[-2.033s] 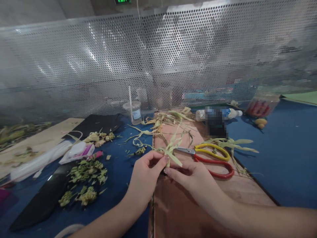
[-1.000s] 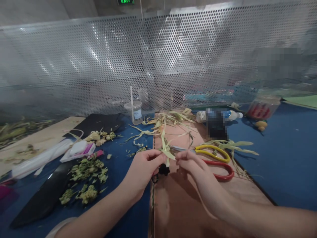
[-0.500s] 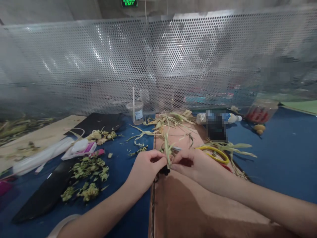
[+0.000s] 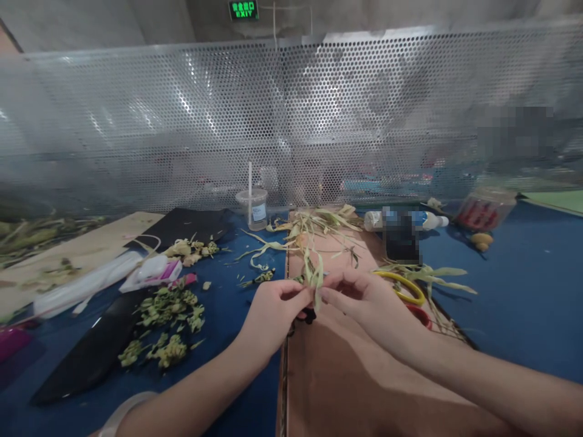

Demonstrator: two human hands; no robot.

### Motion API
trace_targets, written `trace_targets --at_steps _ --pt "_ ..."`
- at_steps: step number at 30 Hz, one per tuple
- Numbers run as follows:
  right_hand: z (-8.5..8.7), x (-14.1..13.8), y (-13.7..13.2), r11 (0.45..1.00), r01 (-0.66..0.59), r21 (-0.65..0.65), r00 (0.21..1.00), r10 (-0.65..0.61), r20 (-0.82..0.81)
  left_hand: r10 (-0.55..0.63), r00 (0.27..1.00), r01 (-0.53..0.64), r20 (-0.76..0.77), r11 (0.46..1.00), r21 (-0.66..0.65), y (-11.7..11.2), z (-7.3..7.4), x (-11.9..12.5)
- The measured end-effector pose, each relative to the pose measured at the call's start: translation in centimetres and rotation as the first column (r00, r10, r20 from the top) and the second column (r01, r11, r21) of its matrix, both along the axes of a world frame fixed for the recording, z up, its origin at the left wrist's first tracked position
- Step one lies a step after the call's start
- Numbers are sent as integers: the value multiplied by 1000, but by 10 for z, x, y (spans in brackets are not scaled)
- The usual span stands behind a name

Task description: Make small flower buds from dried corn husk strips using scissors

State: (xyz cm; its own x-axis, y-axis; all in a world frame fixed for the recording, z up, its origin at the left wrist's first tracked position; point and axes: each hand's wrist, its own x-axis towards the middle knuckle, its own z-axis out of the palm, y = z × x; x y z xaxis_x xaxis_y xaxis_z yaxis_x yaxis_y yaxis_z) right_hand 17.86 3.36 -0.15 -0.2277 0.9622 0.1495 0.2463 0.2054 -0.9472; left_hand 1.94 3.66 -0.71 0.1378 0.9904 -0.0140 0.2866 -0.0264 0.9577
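My left hand [image 4: 276,312] pinches a pale green dried leaf strip [image 4: 318,276] between thumb and fingertips, above the brown board. Facing it, my right hand [image 4: 364,300] has its thumb and fingers closed at the other side of the same strip. The strip bends over and hangs down between the two hands. Below the fingertips is a small black thing [image 4: 308,315], mostly hidden. Just beyond my right hand lie a yellow loop handle [image 4: 405,285], like that of scissors, and a red loop [image 4: 421,315].
More dried strips [image 4: 323,220] lie at the board's [image 4: 328,376] far end. Small green clusters [image 4: 170,312] are on the blue table at left, near a black sheath-like piece [image 4: 86,358]. A plastic cup [image 4: 252,206], a bottle [image 4: 435,222] and a tub [image 4: 485,206] stand or lie farther back before a perforated metal screen [image 4: 228,109].
The strip's end now folds down between my fingers, where it stood more upright before. Both hands stay close together, and the whole view has shifted slightly.
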Motion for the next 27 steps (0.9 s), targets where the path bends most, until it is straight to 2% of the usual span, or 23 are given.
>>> trace_targets --at_steps 3,8,14,19,22,27 --pt "0 0 1 1000 4 9 999 -4 41 -6 998 9 55 998 -59 0 -4 0" --pt "-1 -1 -1 999 -21 41 997 18 73 -17 994 24 109 998 -63 -1 -9 -1" --pt "-1 -2 -5 987 -7 162 993 -13 119 -13 972 43 236 992 -122 -2 -5 4" --pt "-9 -4 -5 974 15 228 995 -38 95 -9 941 71 338 982 -173 -4 -2 5" --pt "-16 -1 -4 940 6 341 993 -47 112 -14 914 101 406 976 -194 -5 -3 5" --pt "-21 2 0 832 -118 542 971 -18 239 11 875 120 484 964 -238 -6 -5 5"
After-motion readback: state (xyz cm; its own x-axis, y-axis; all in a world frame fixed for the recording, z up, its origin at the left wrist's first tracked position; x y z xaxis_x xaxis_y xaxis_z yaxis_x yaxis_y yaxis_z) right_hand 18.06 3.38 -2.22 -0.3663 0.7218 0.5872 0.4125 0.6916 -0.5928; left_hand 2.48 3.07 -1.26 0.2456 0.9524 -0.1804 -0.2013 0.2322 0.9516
